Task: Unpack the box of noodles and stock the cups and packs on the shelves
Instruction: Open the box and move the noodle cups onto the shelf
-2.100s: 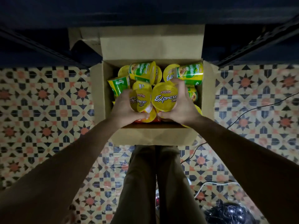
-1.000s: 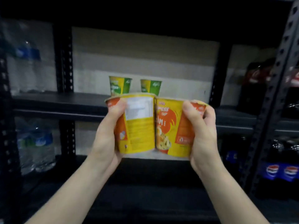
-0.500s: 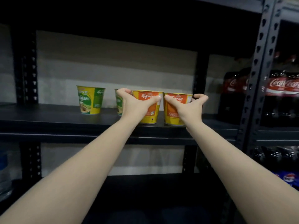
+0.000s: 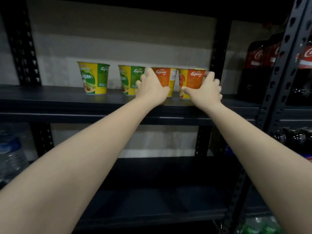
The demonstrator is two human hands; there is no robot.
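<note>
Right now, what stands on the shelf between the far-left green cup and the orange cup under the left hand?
In the head view, one more green noodle cup stands between the far-left green cup and the orange cup that the left hand grips.

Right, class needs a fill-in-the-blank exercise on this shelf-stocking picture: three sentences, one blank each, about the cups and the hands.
1. In all, ____ noodle cups stand on the black metal shelf.
2. The left hand holds an ____ paper noodle cup, and the right hand holds its twin.
3. The two green-and-yellow paper noodle cups stand to the ____ of the held pair.

Missing words: four; orange; left
</note>
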